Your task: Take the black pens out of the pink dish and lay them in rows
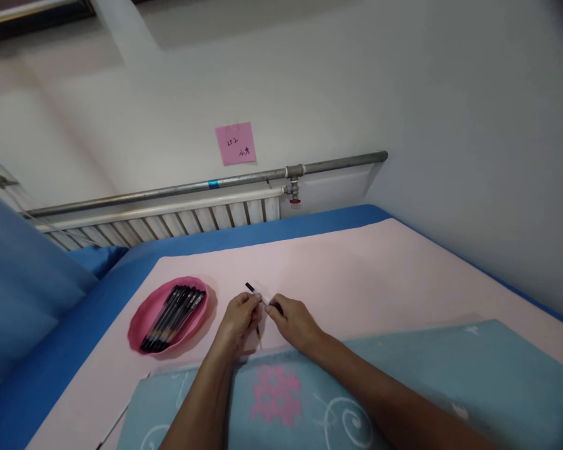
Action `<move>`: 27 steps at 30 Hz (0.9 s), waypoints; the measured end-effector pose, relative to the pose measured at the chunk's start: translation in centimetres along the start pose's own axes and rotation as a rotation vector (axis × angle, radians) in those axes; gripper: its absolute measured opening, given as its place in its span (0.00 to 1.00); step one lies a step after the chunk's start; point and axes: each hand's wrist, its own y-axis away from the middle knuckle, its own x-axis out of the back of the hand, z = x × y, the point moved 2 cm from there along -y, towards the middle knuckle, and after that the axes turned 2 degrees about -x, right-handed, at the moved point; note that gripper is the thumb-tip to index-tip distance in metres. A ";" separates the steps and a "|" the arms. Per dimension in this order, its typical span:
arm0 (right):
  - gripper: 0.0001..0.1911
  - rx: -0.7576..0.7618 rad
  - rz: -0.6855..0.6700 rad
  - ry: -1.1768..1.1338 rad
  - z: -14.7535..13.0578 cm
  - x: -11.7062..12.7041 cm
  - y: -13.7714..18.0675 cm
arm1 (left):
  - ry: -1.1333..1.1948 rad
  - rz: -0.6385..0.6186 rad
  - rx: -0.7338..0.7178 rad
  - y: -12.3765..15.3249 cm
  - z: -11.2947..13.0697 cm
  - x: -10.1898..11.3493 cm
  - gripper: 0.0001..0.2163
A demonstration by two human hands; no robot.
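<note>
My left hand (240,316) and my right hand (294,322) meet over the pink sheet (356,275), both pinched on a thin black and clear pen (257,294) held between them. The pen's black end sticks out up and left past my left fingers. A thin pale stick, perhaps a refill (259,336), pokes down below my left hand. A pink oval dish (143,322) to the left holds several black pens (173,309) laid side by side.
A light blue patterned towel (403,387) lies under my forearms. Blue bedding (51,362) borders the pink sheet. A radiator (169,222) and a metal pipe (206,185) run along the wall, with a pink sticky note (235,143) above.
</note>
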 end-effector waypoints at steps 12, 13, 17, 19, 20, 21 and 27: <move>0.16 -0.025 -0.052 -0.032 1.2 -0.2 0.0 | -0.892 0.176 0.008 -0.7 0.1 7.0 0.07; 0.16 -0.021 -0.059 -0.024 1.2 -0.2 0.0 | -0.950 0.171 0.004 -0.7 0.0 6.9 0.07; 0.14 0.015 -0.123 0.040 0.8 -0.3 0.3 | -1.097 0.140 0.001 -0.9 -0.2 6.4 0.08; 0.12 0.071 -0.171 0.113 0.5 -0.5 0.5 | -1.137 0.136 0.006 -0.8 -0.3 6.5 0.10; 0.11 0.112 -0.196 0.161 0.3 -0.6 0.6 | -1.151 0.140 0.008 -0.7 -0.4 6.5 0.11; 0.11 0.155 -0.217 0.214 0.1 -0.9 0.7 | -1.162 0.147 0.008 -0.6 -0.4 6.6 0.12; 0.10 0.325 -0.231 0.426 -0.2 -2.3 1.0 | -1.175 0.132 -0.015 -0.2 -0.4 6.3 0.13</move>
